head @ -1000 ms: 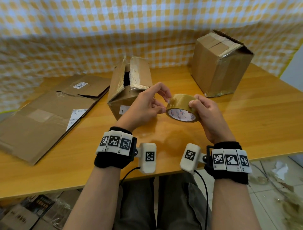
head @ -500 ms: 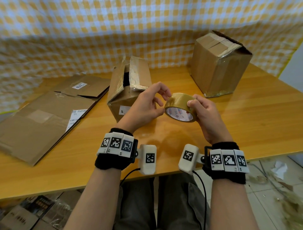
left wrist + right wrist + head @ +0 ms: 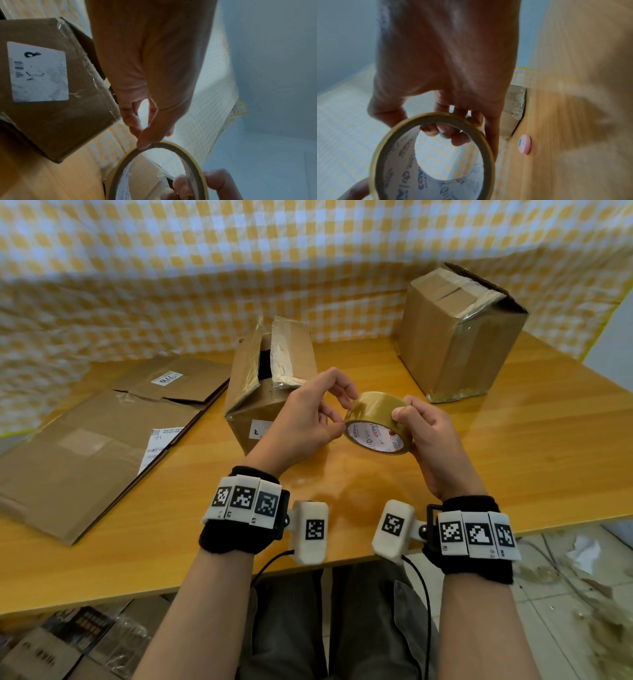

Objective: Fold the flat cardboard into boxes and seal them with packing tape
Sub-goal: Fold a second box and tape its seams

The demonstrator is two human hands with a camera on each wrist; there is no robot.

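Note:
A brown packing tape roll [image 3: 375,419] hangs above the wooden table [image 3: 513,460]. My right hand [image 3: 406,429] grips it from the right, thumb on top. My left hand [image 3: 342,414] pinches the roll's left rim between thumb and forefinger. In the left wrist view the thumb tip presses on the tape roll [image 3: 187,152]. The right wrist view looks through the tape roll [image 3: 426,175] and its printed core. Behind my left hand stands a folded box [image 3: 270,385] with its top flaps ajar. Flat cardboard [image 3: 85,440] lies at the left.
A taller box [image 3: 459,337], taped on top, stands at the back right. A yellow checked cloth [image 3: 239,268] hangs behind the table. A small pink round thing [image 3: 524,144] lies on the table near that box. Litter lies on the floor [image 3: 582,577] at the right.
Both hands and the roll have drifted slightly left. My left fingers have shifted a little along the roll's rim. The boxes have not moved.

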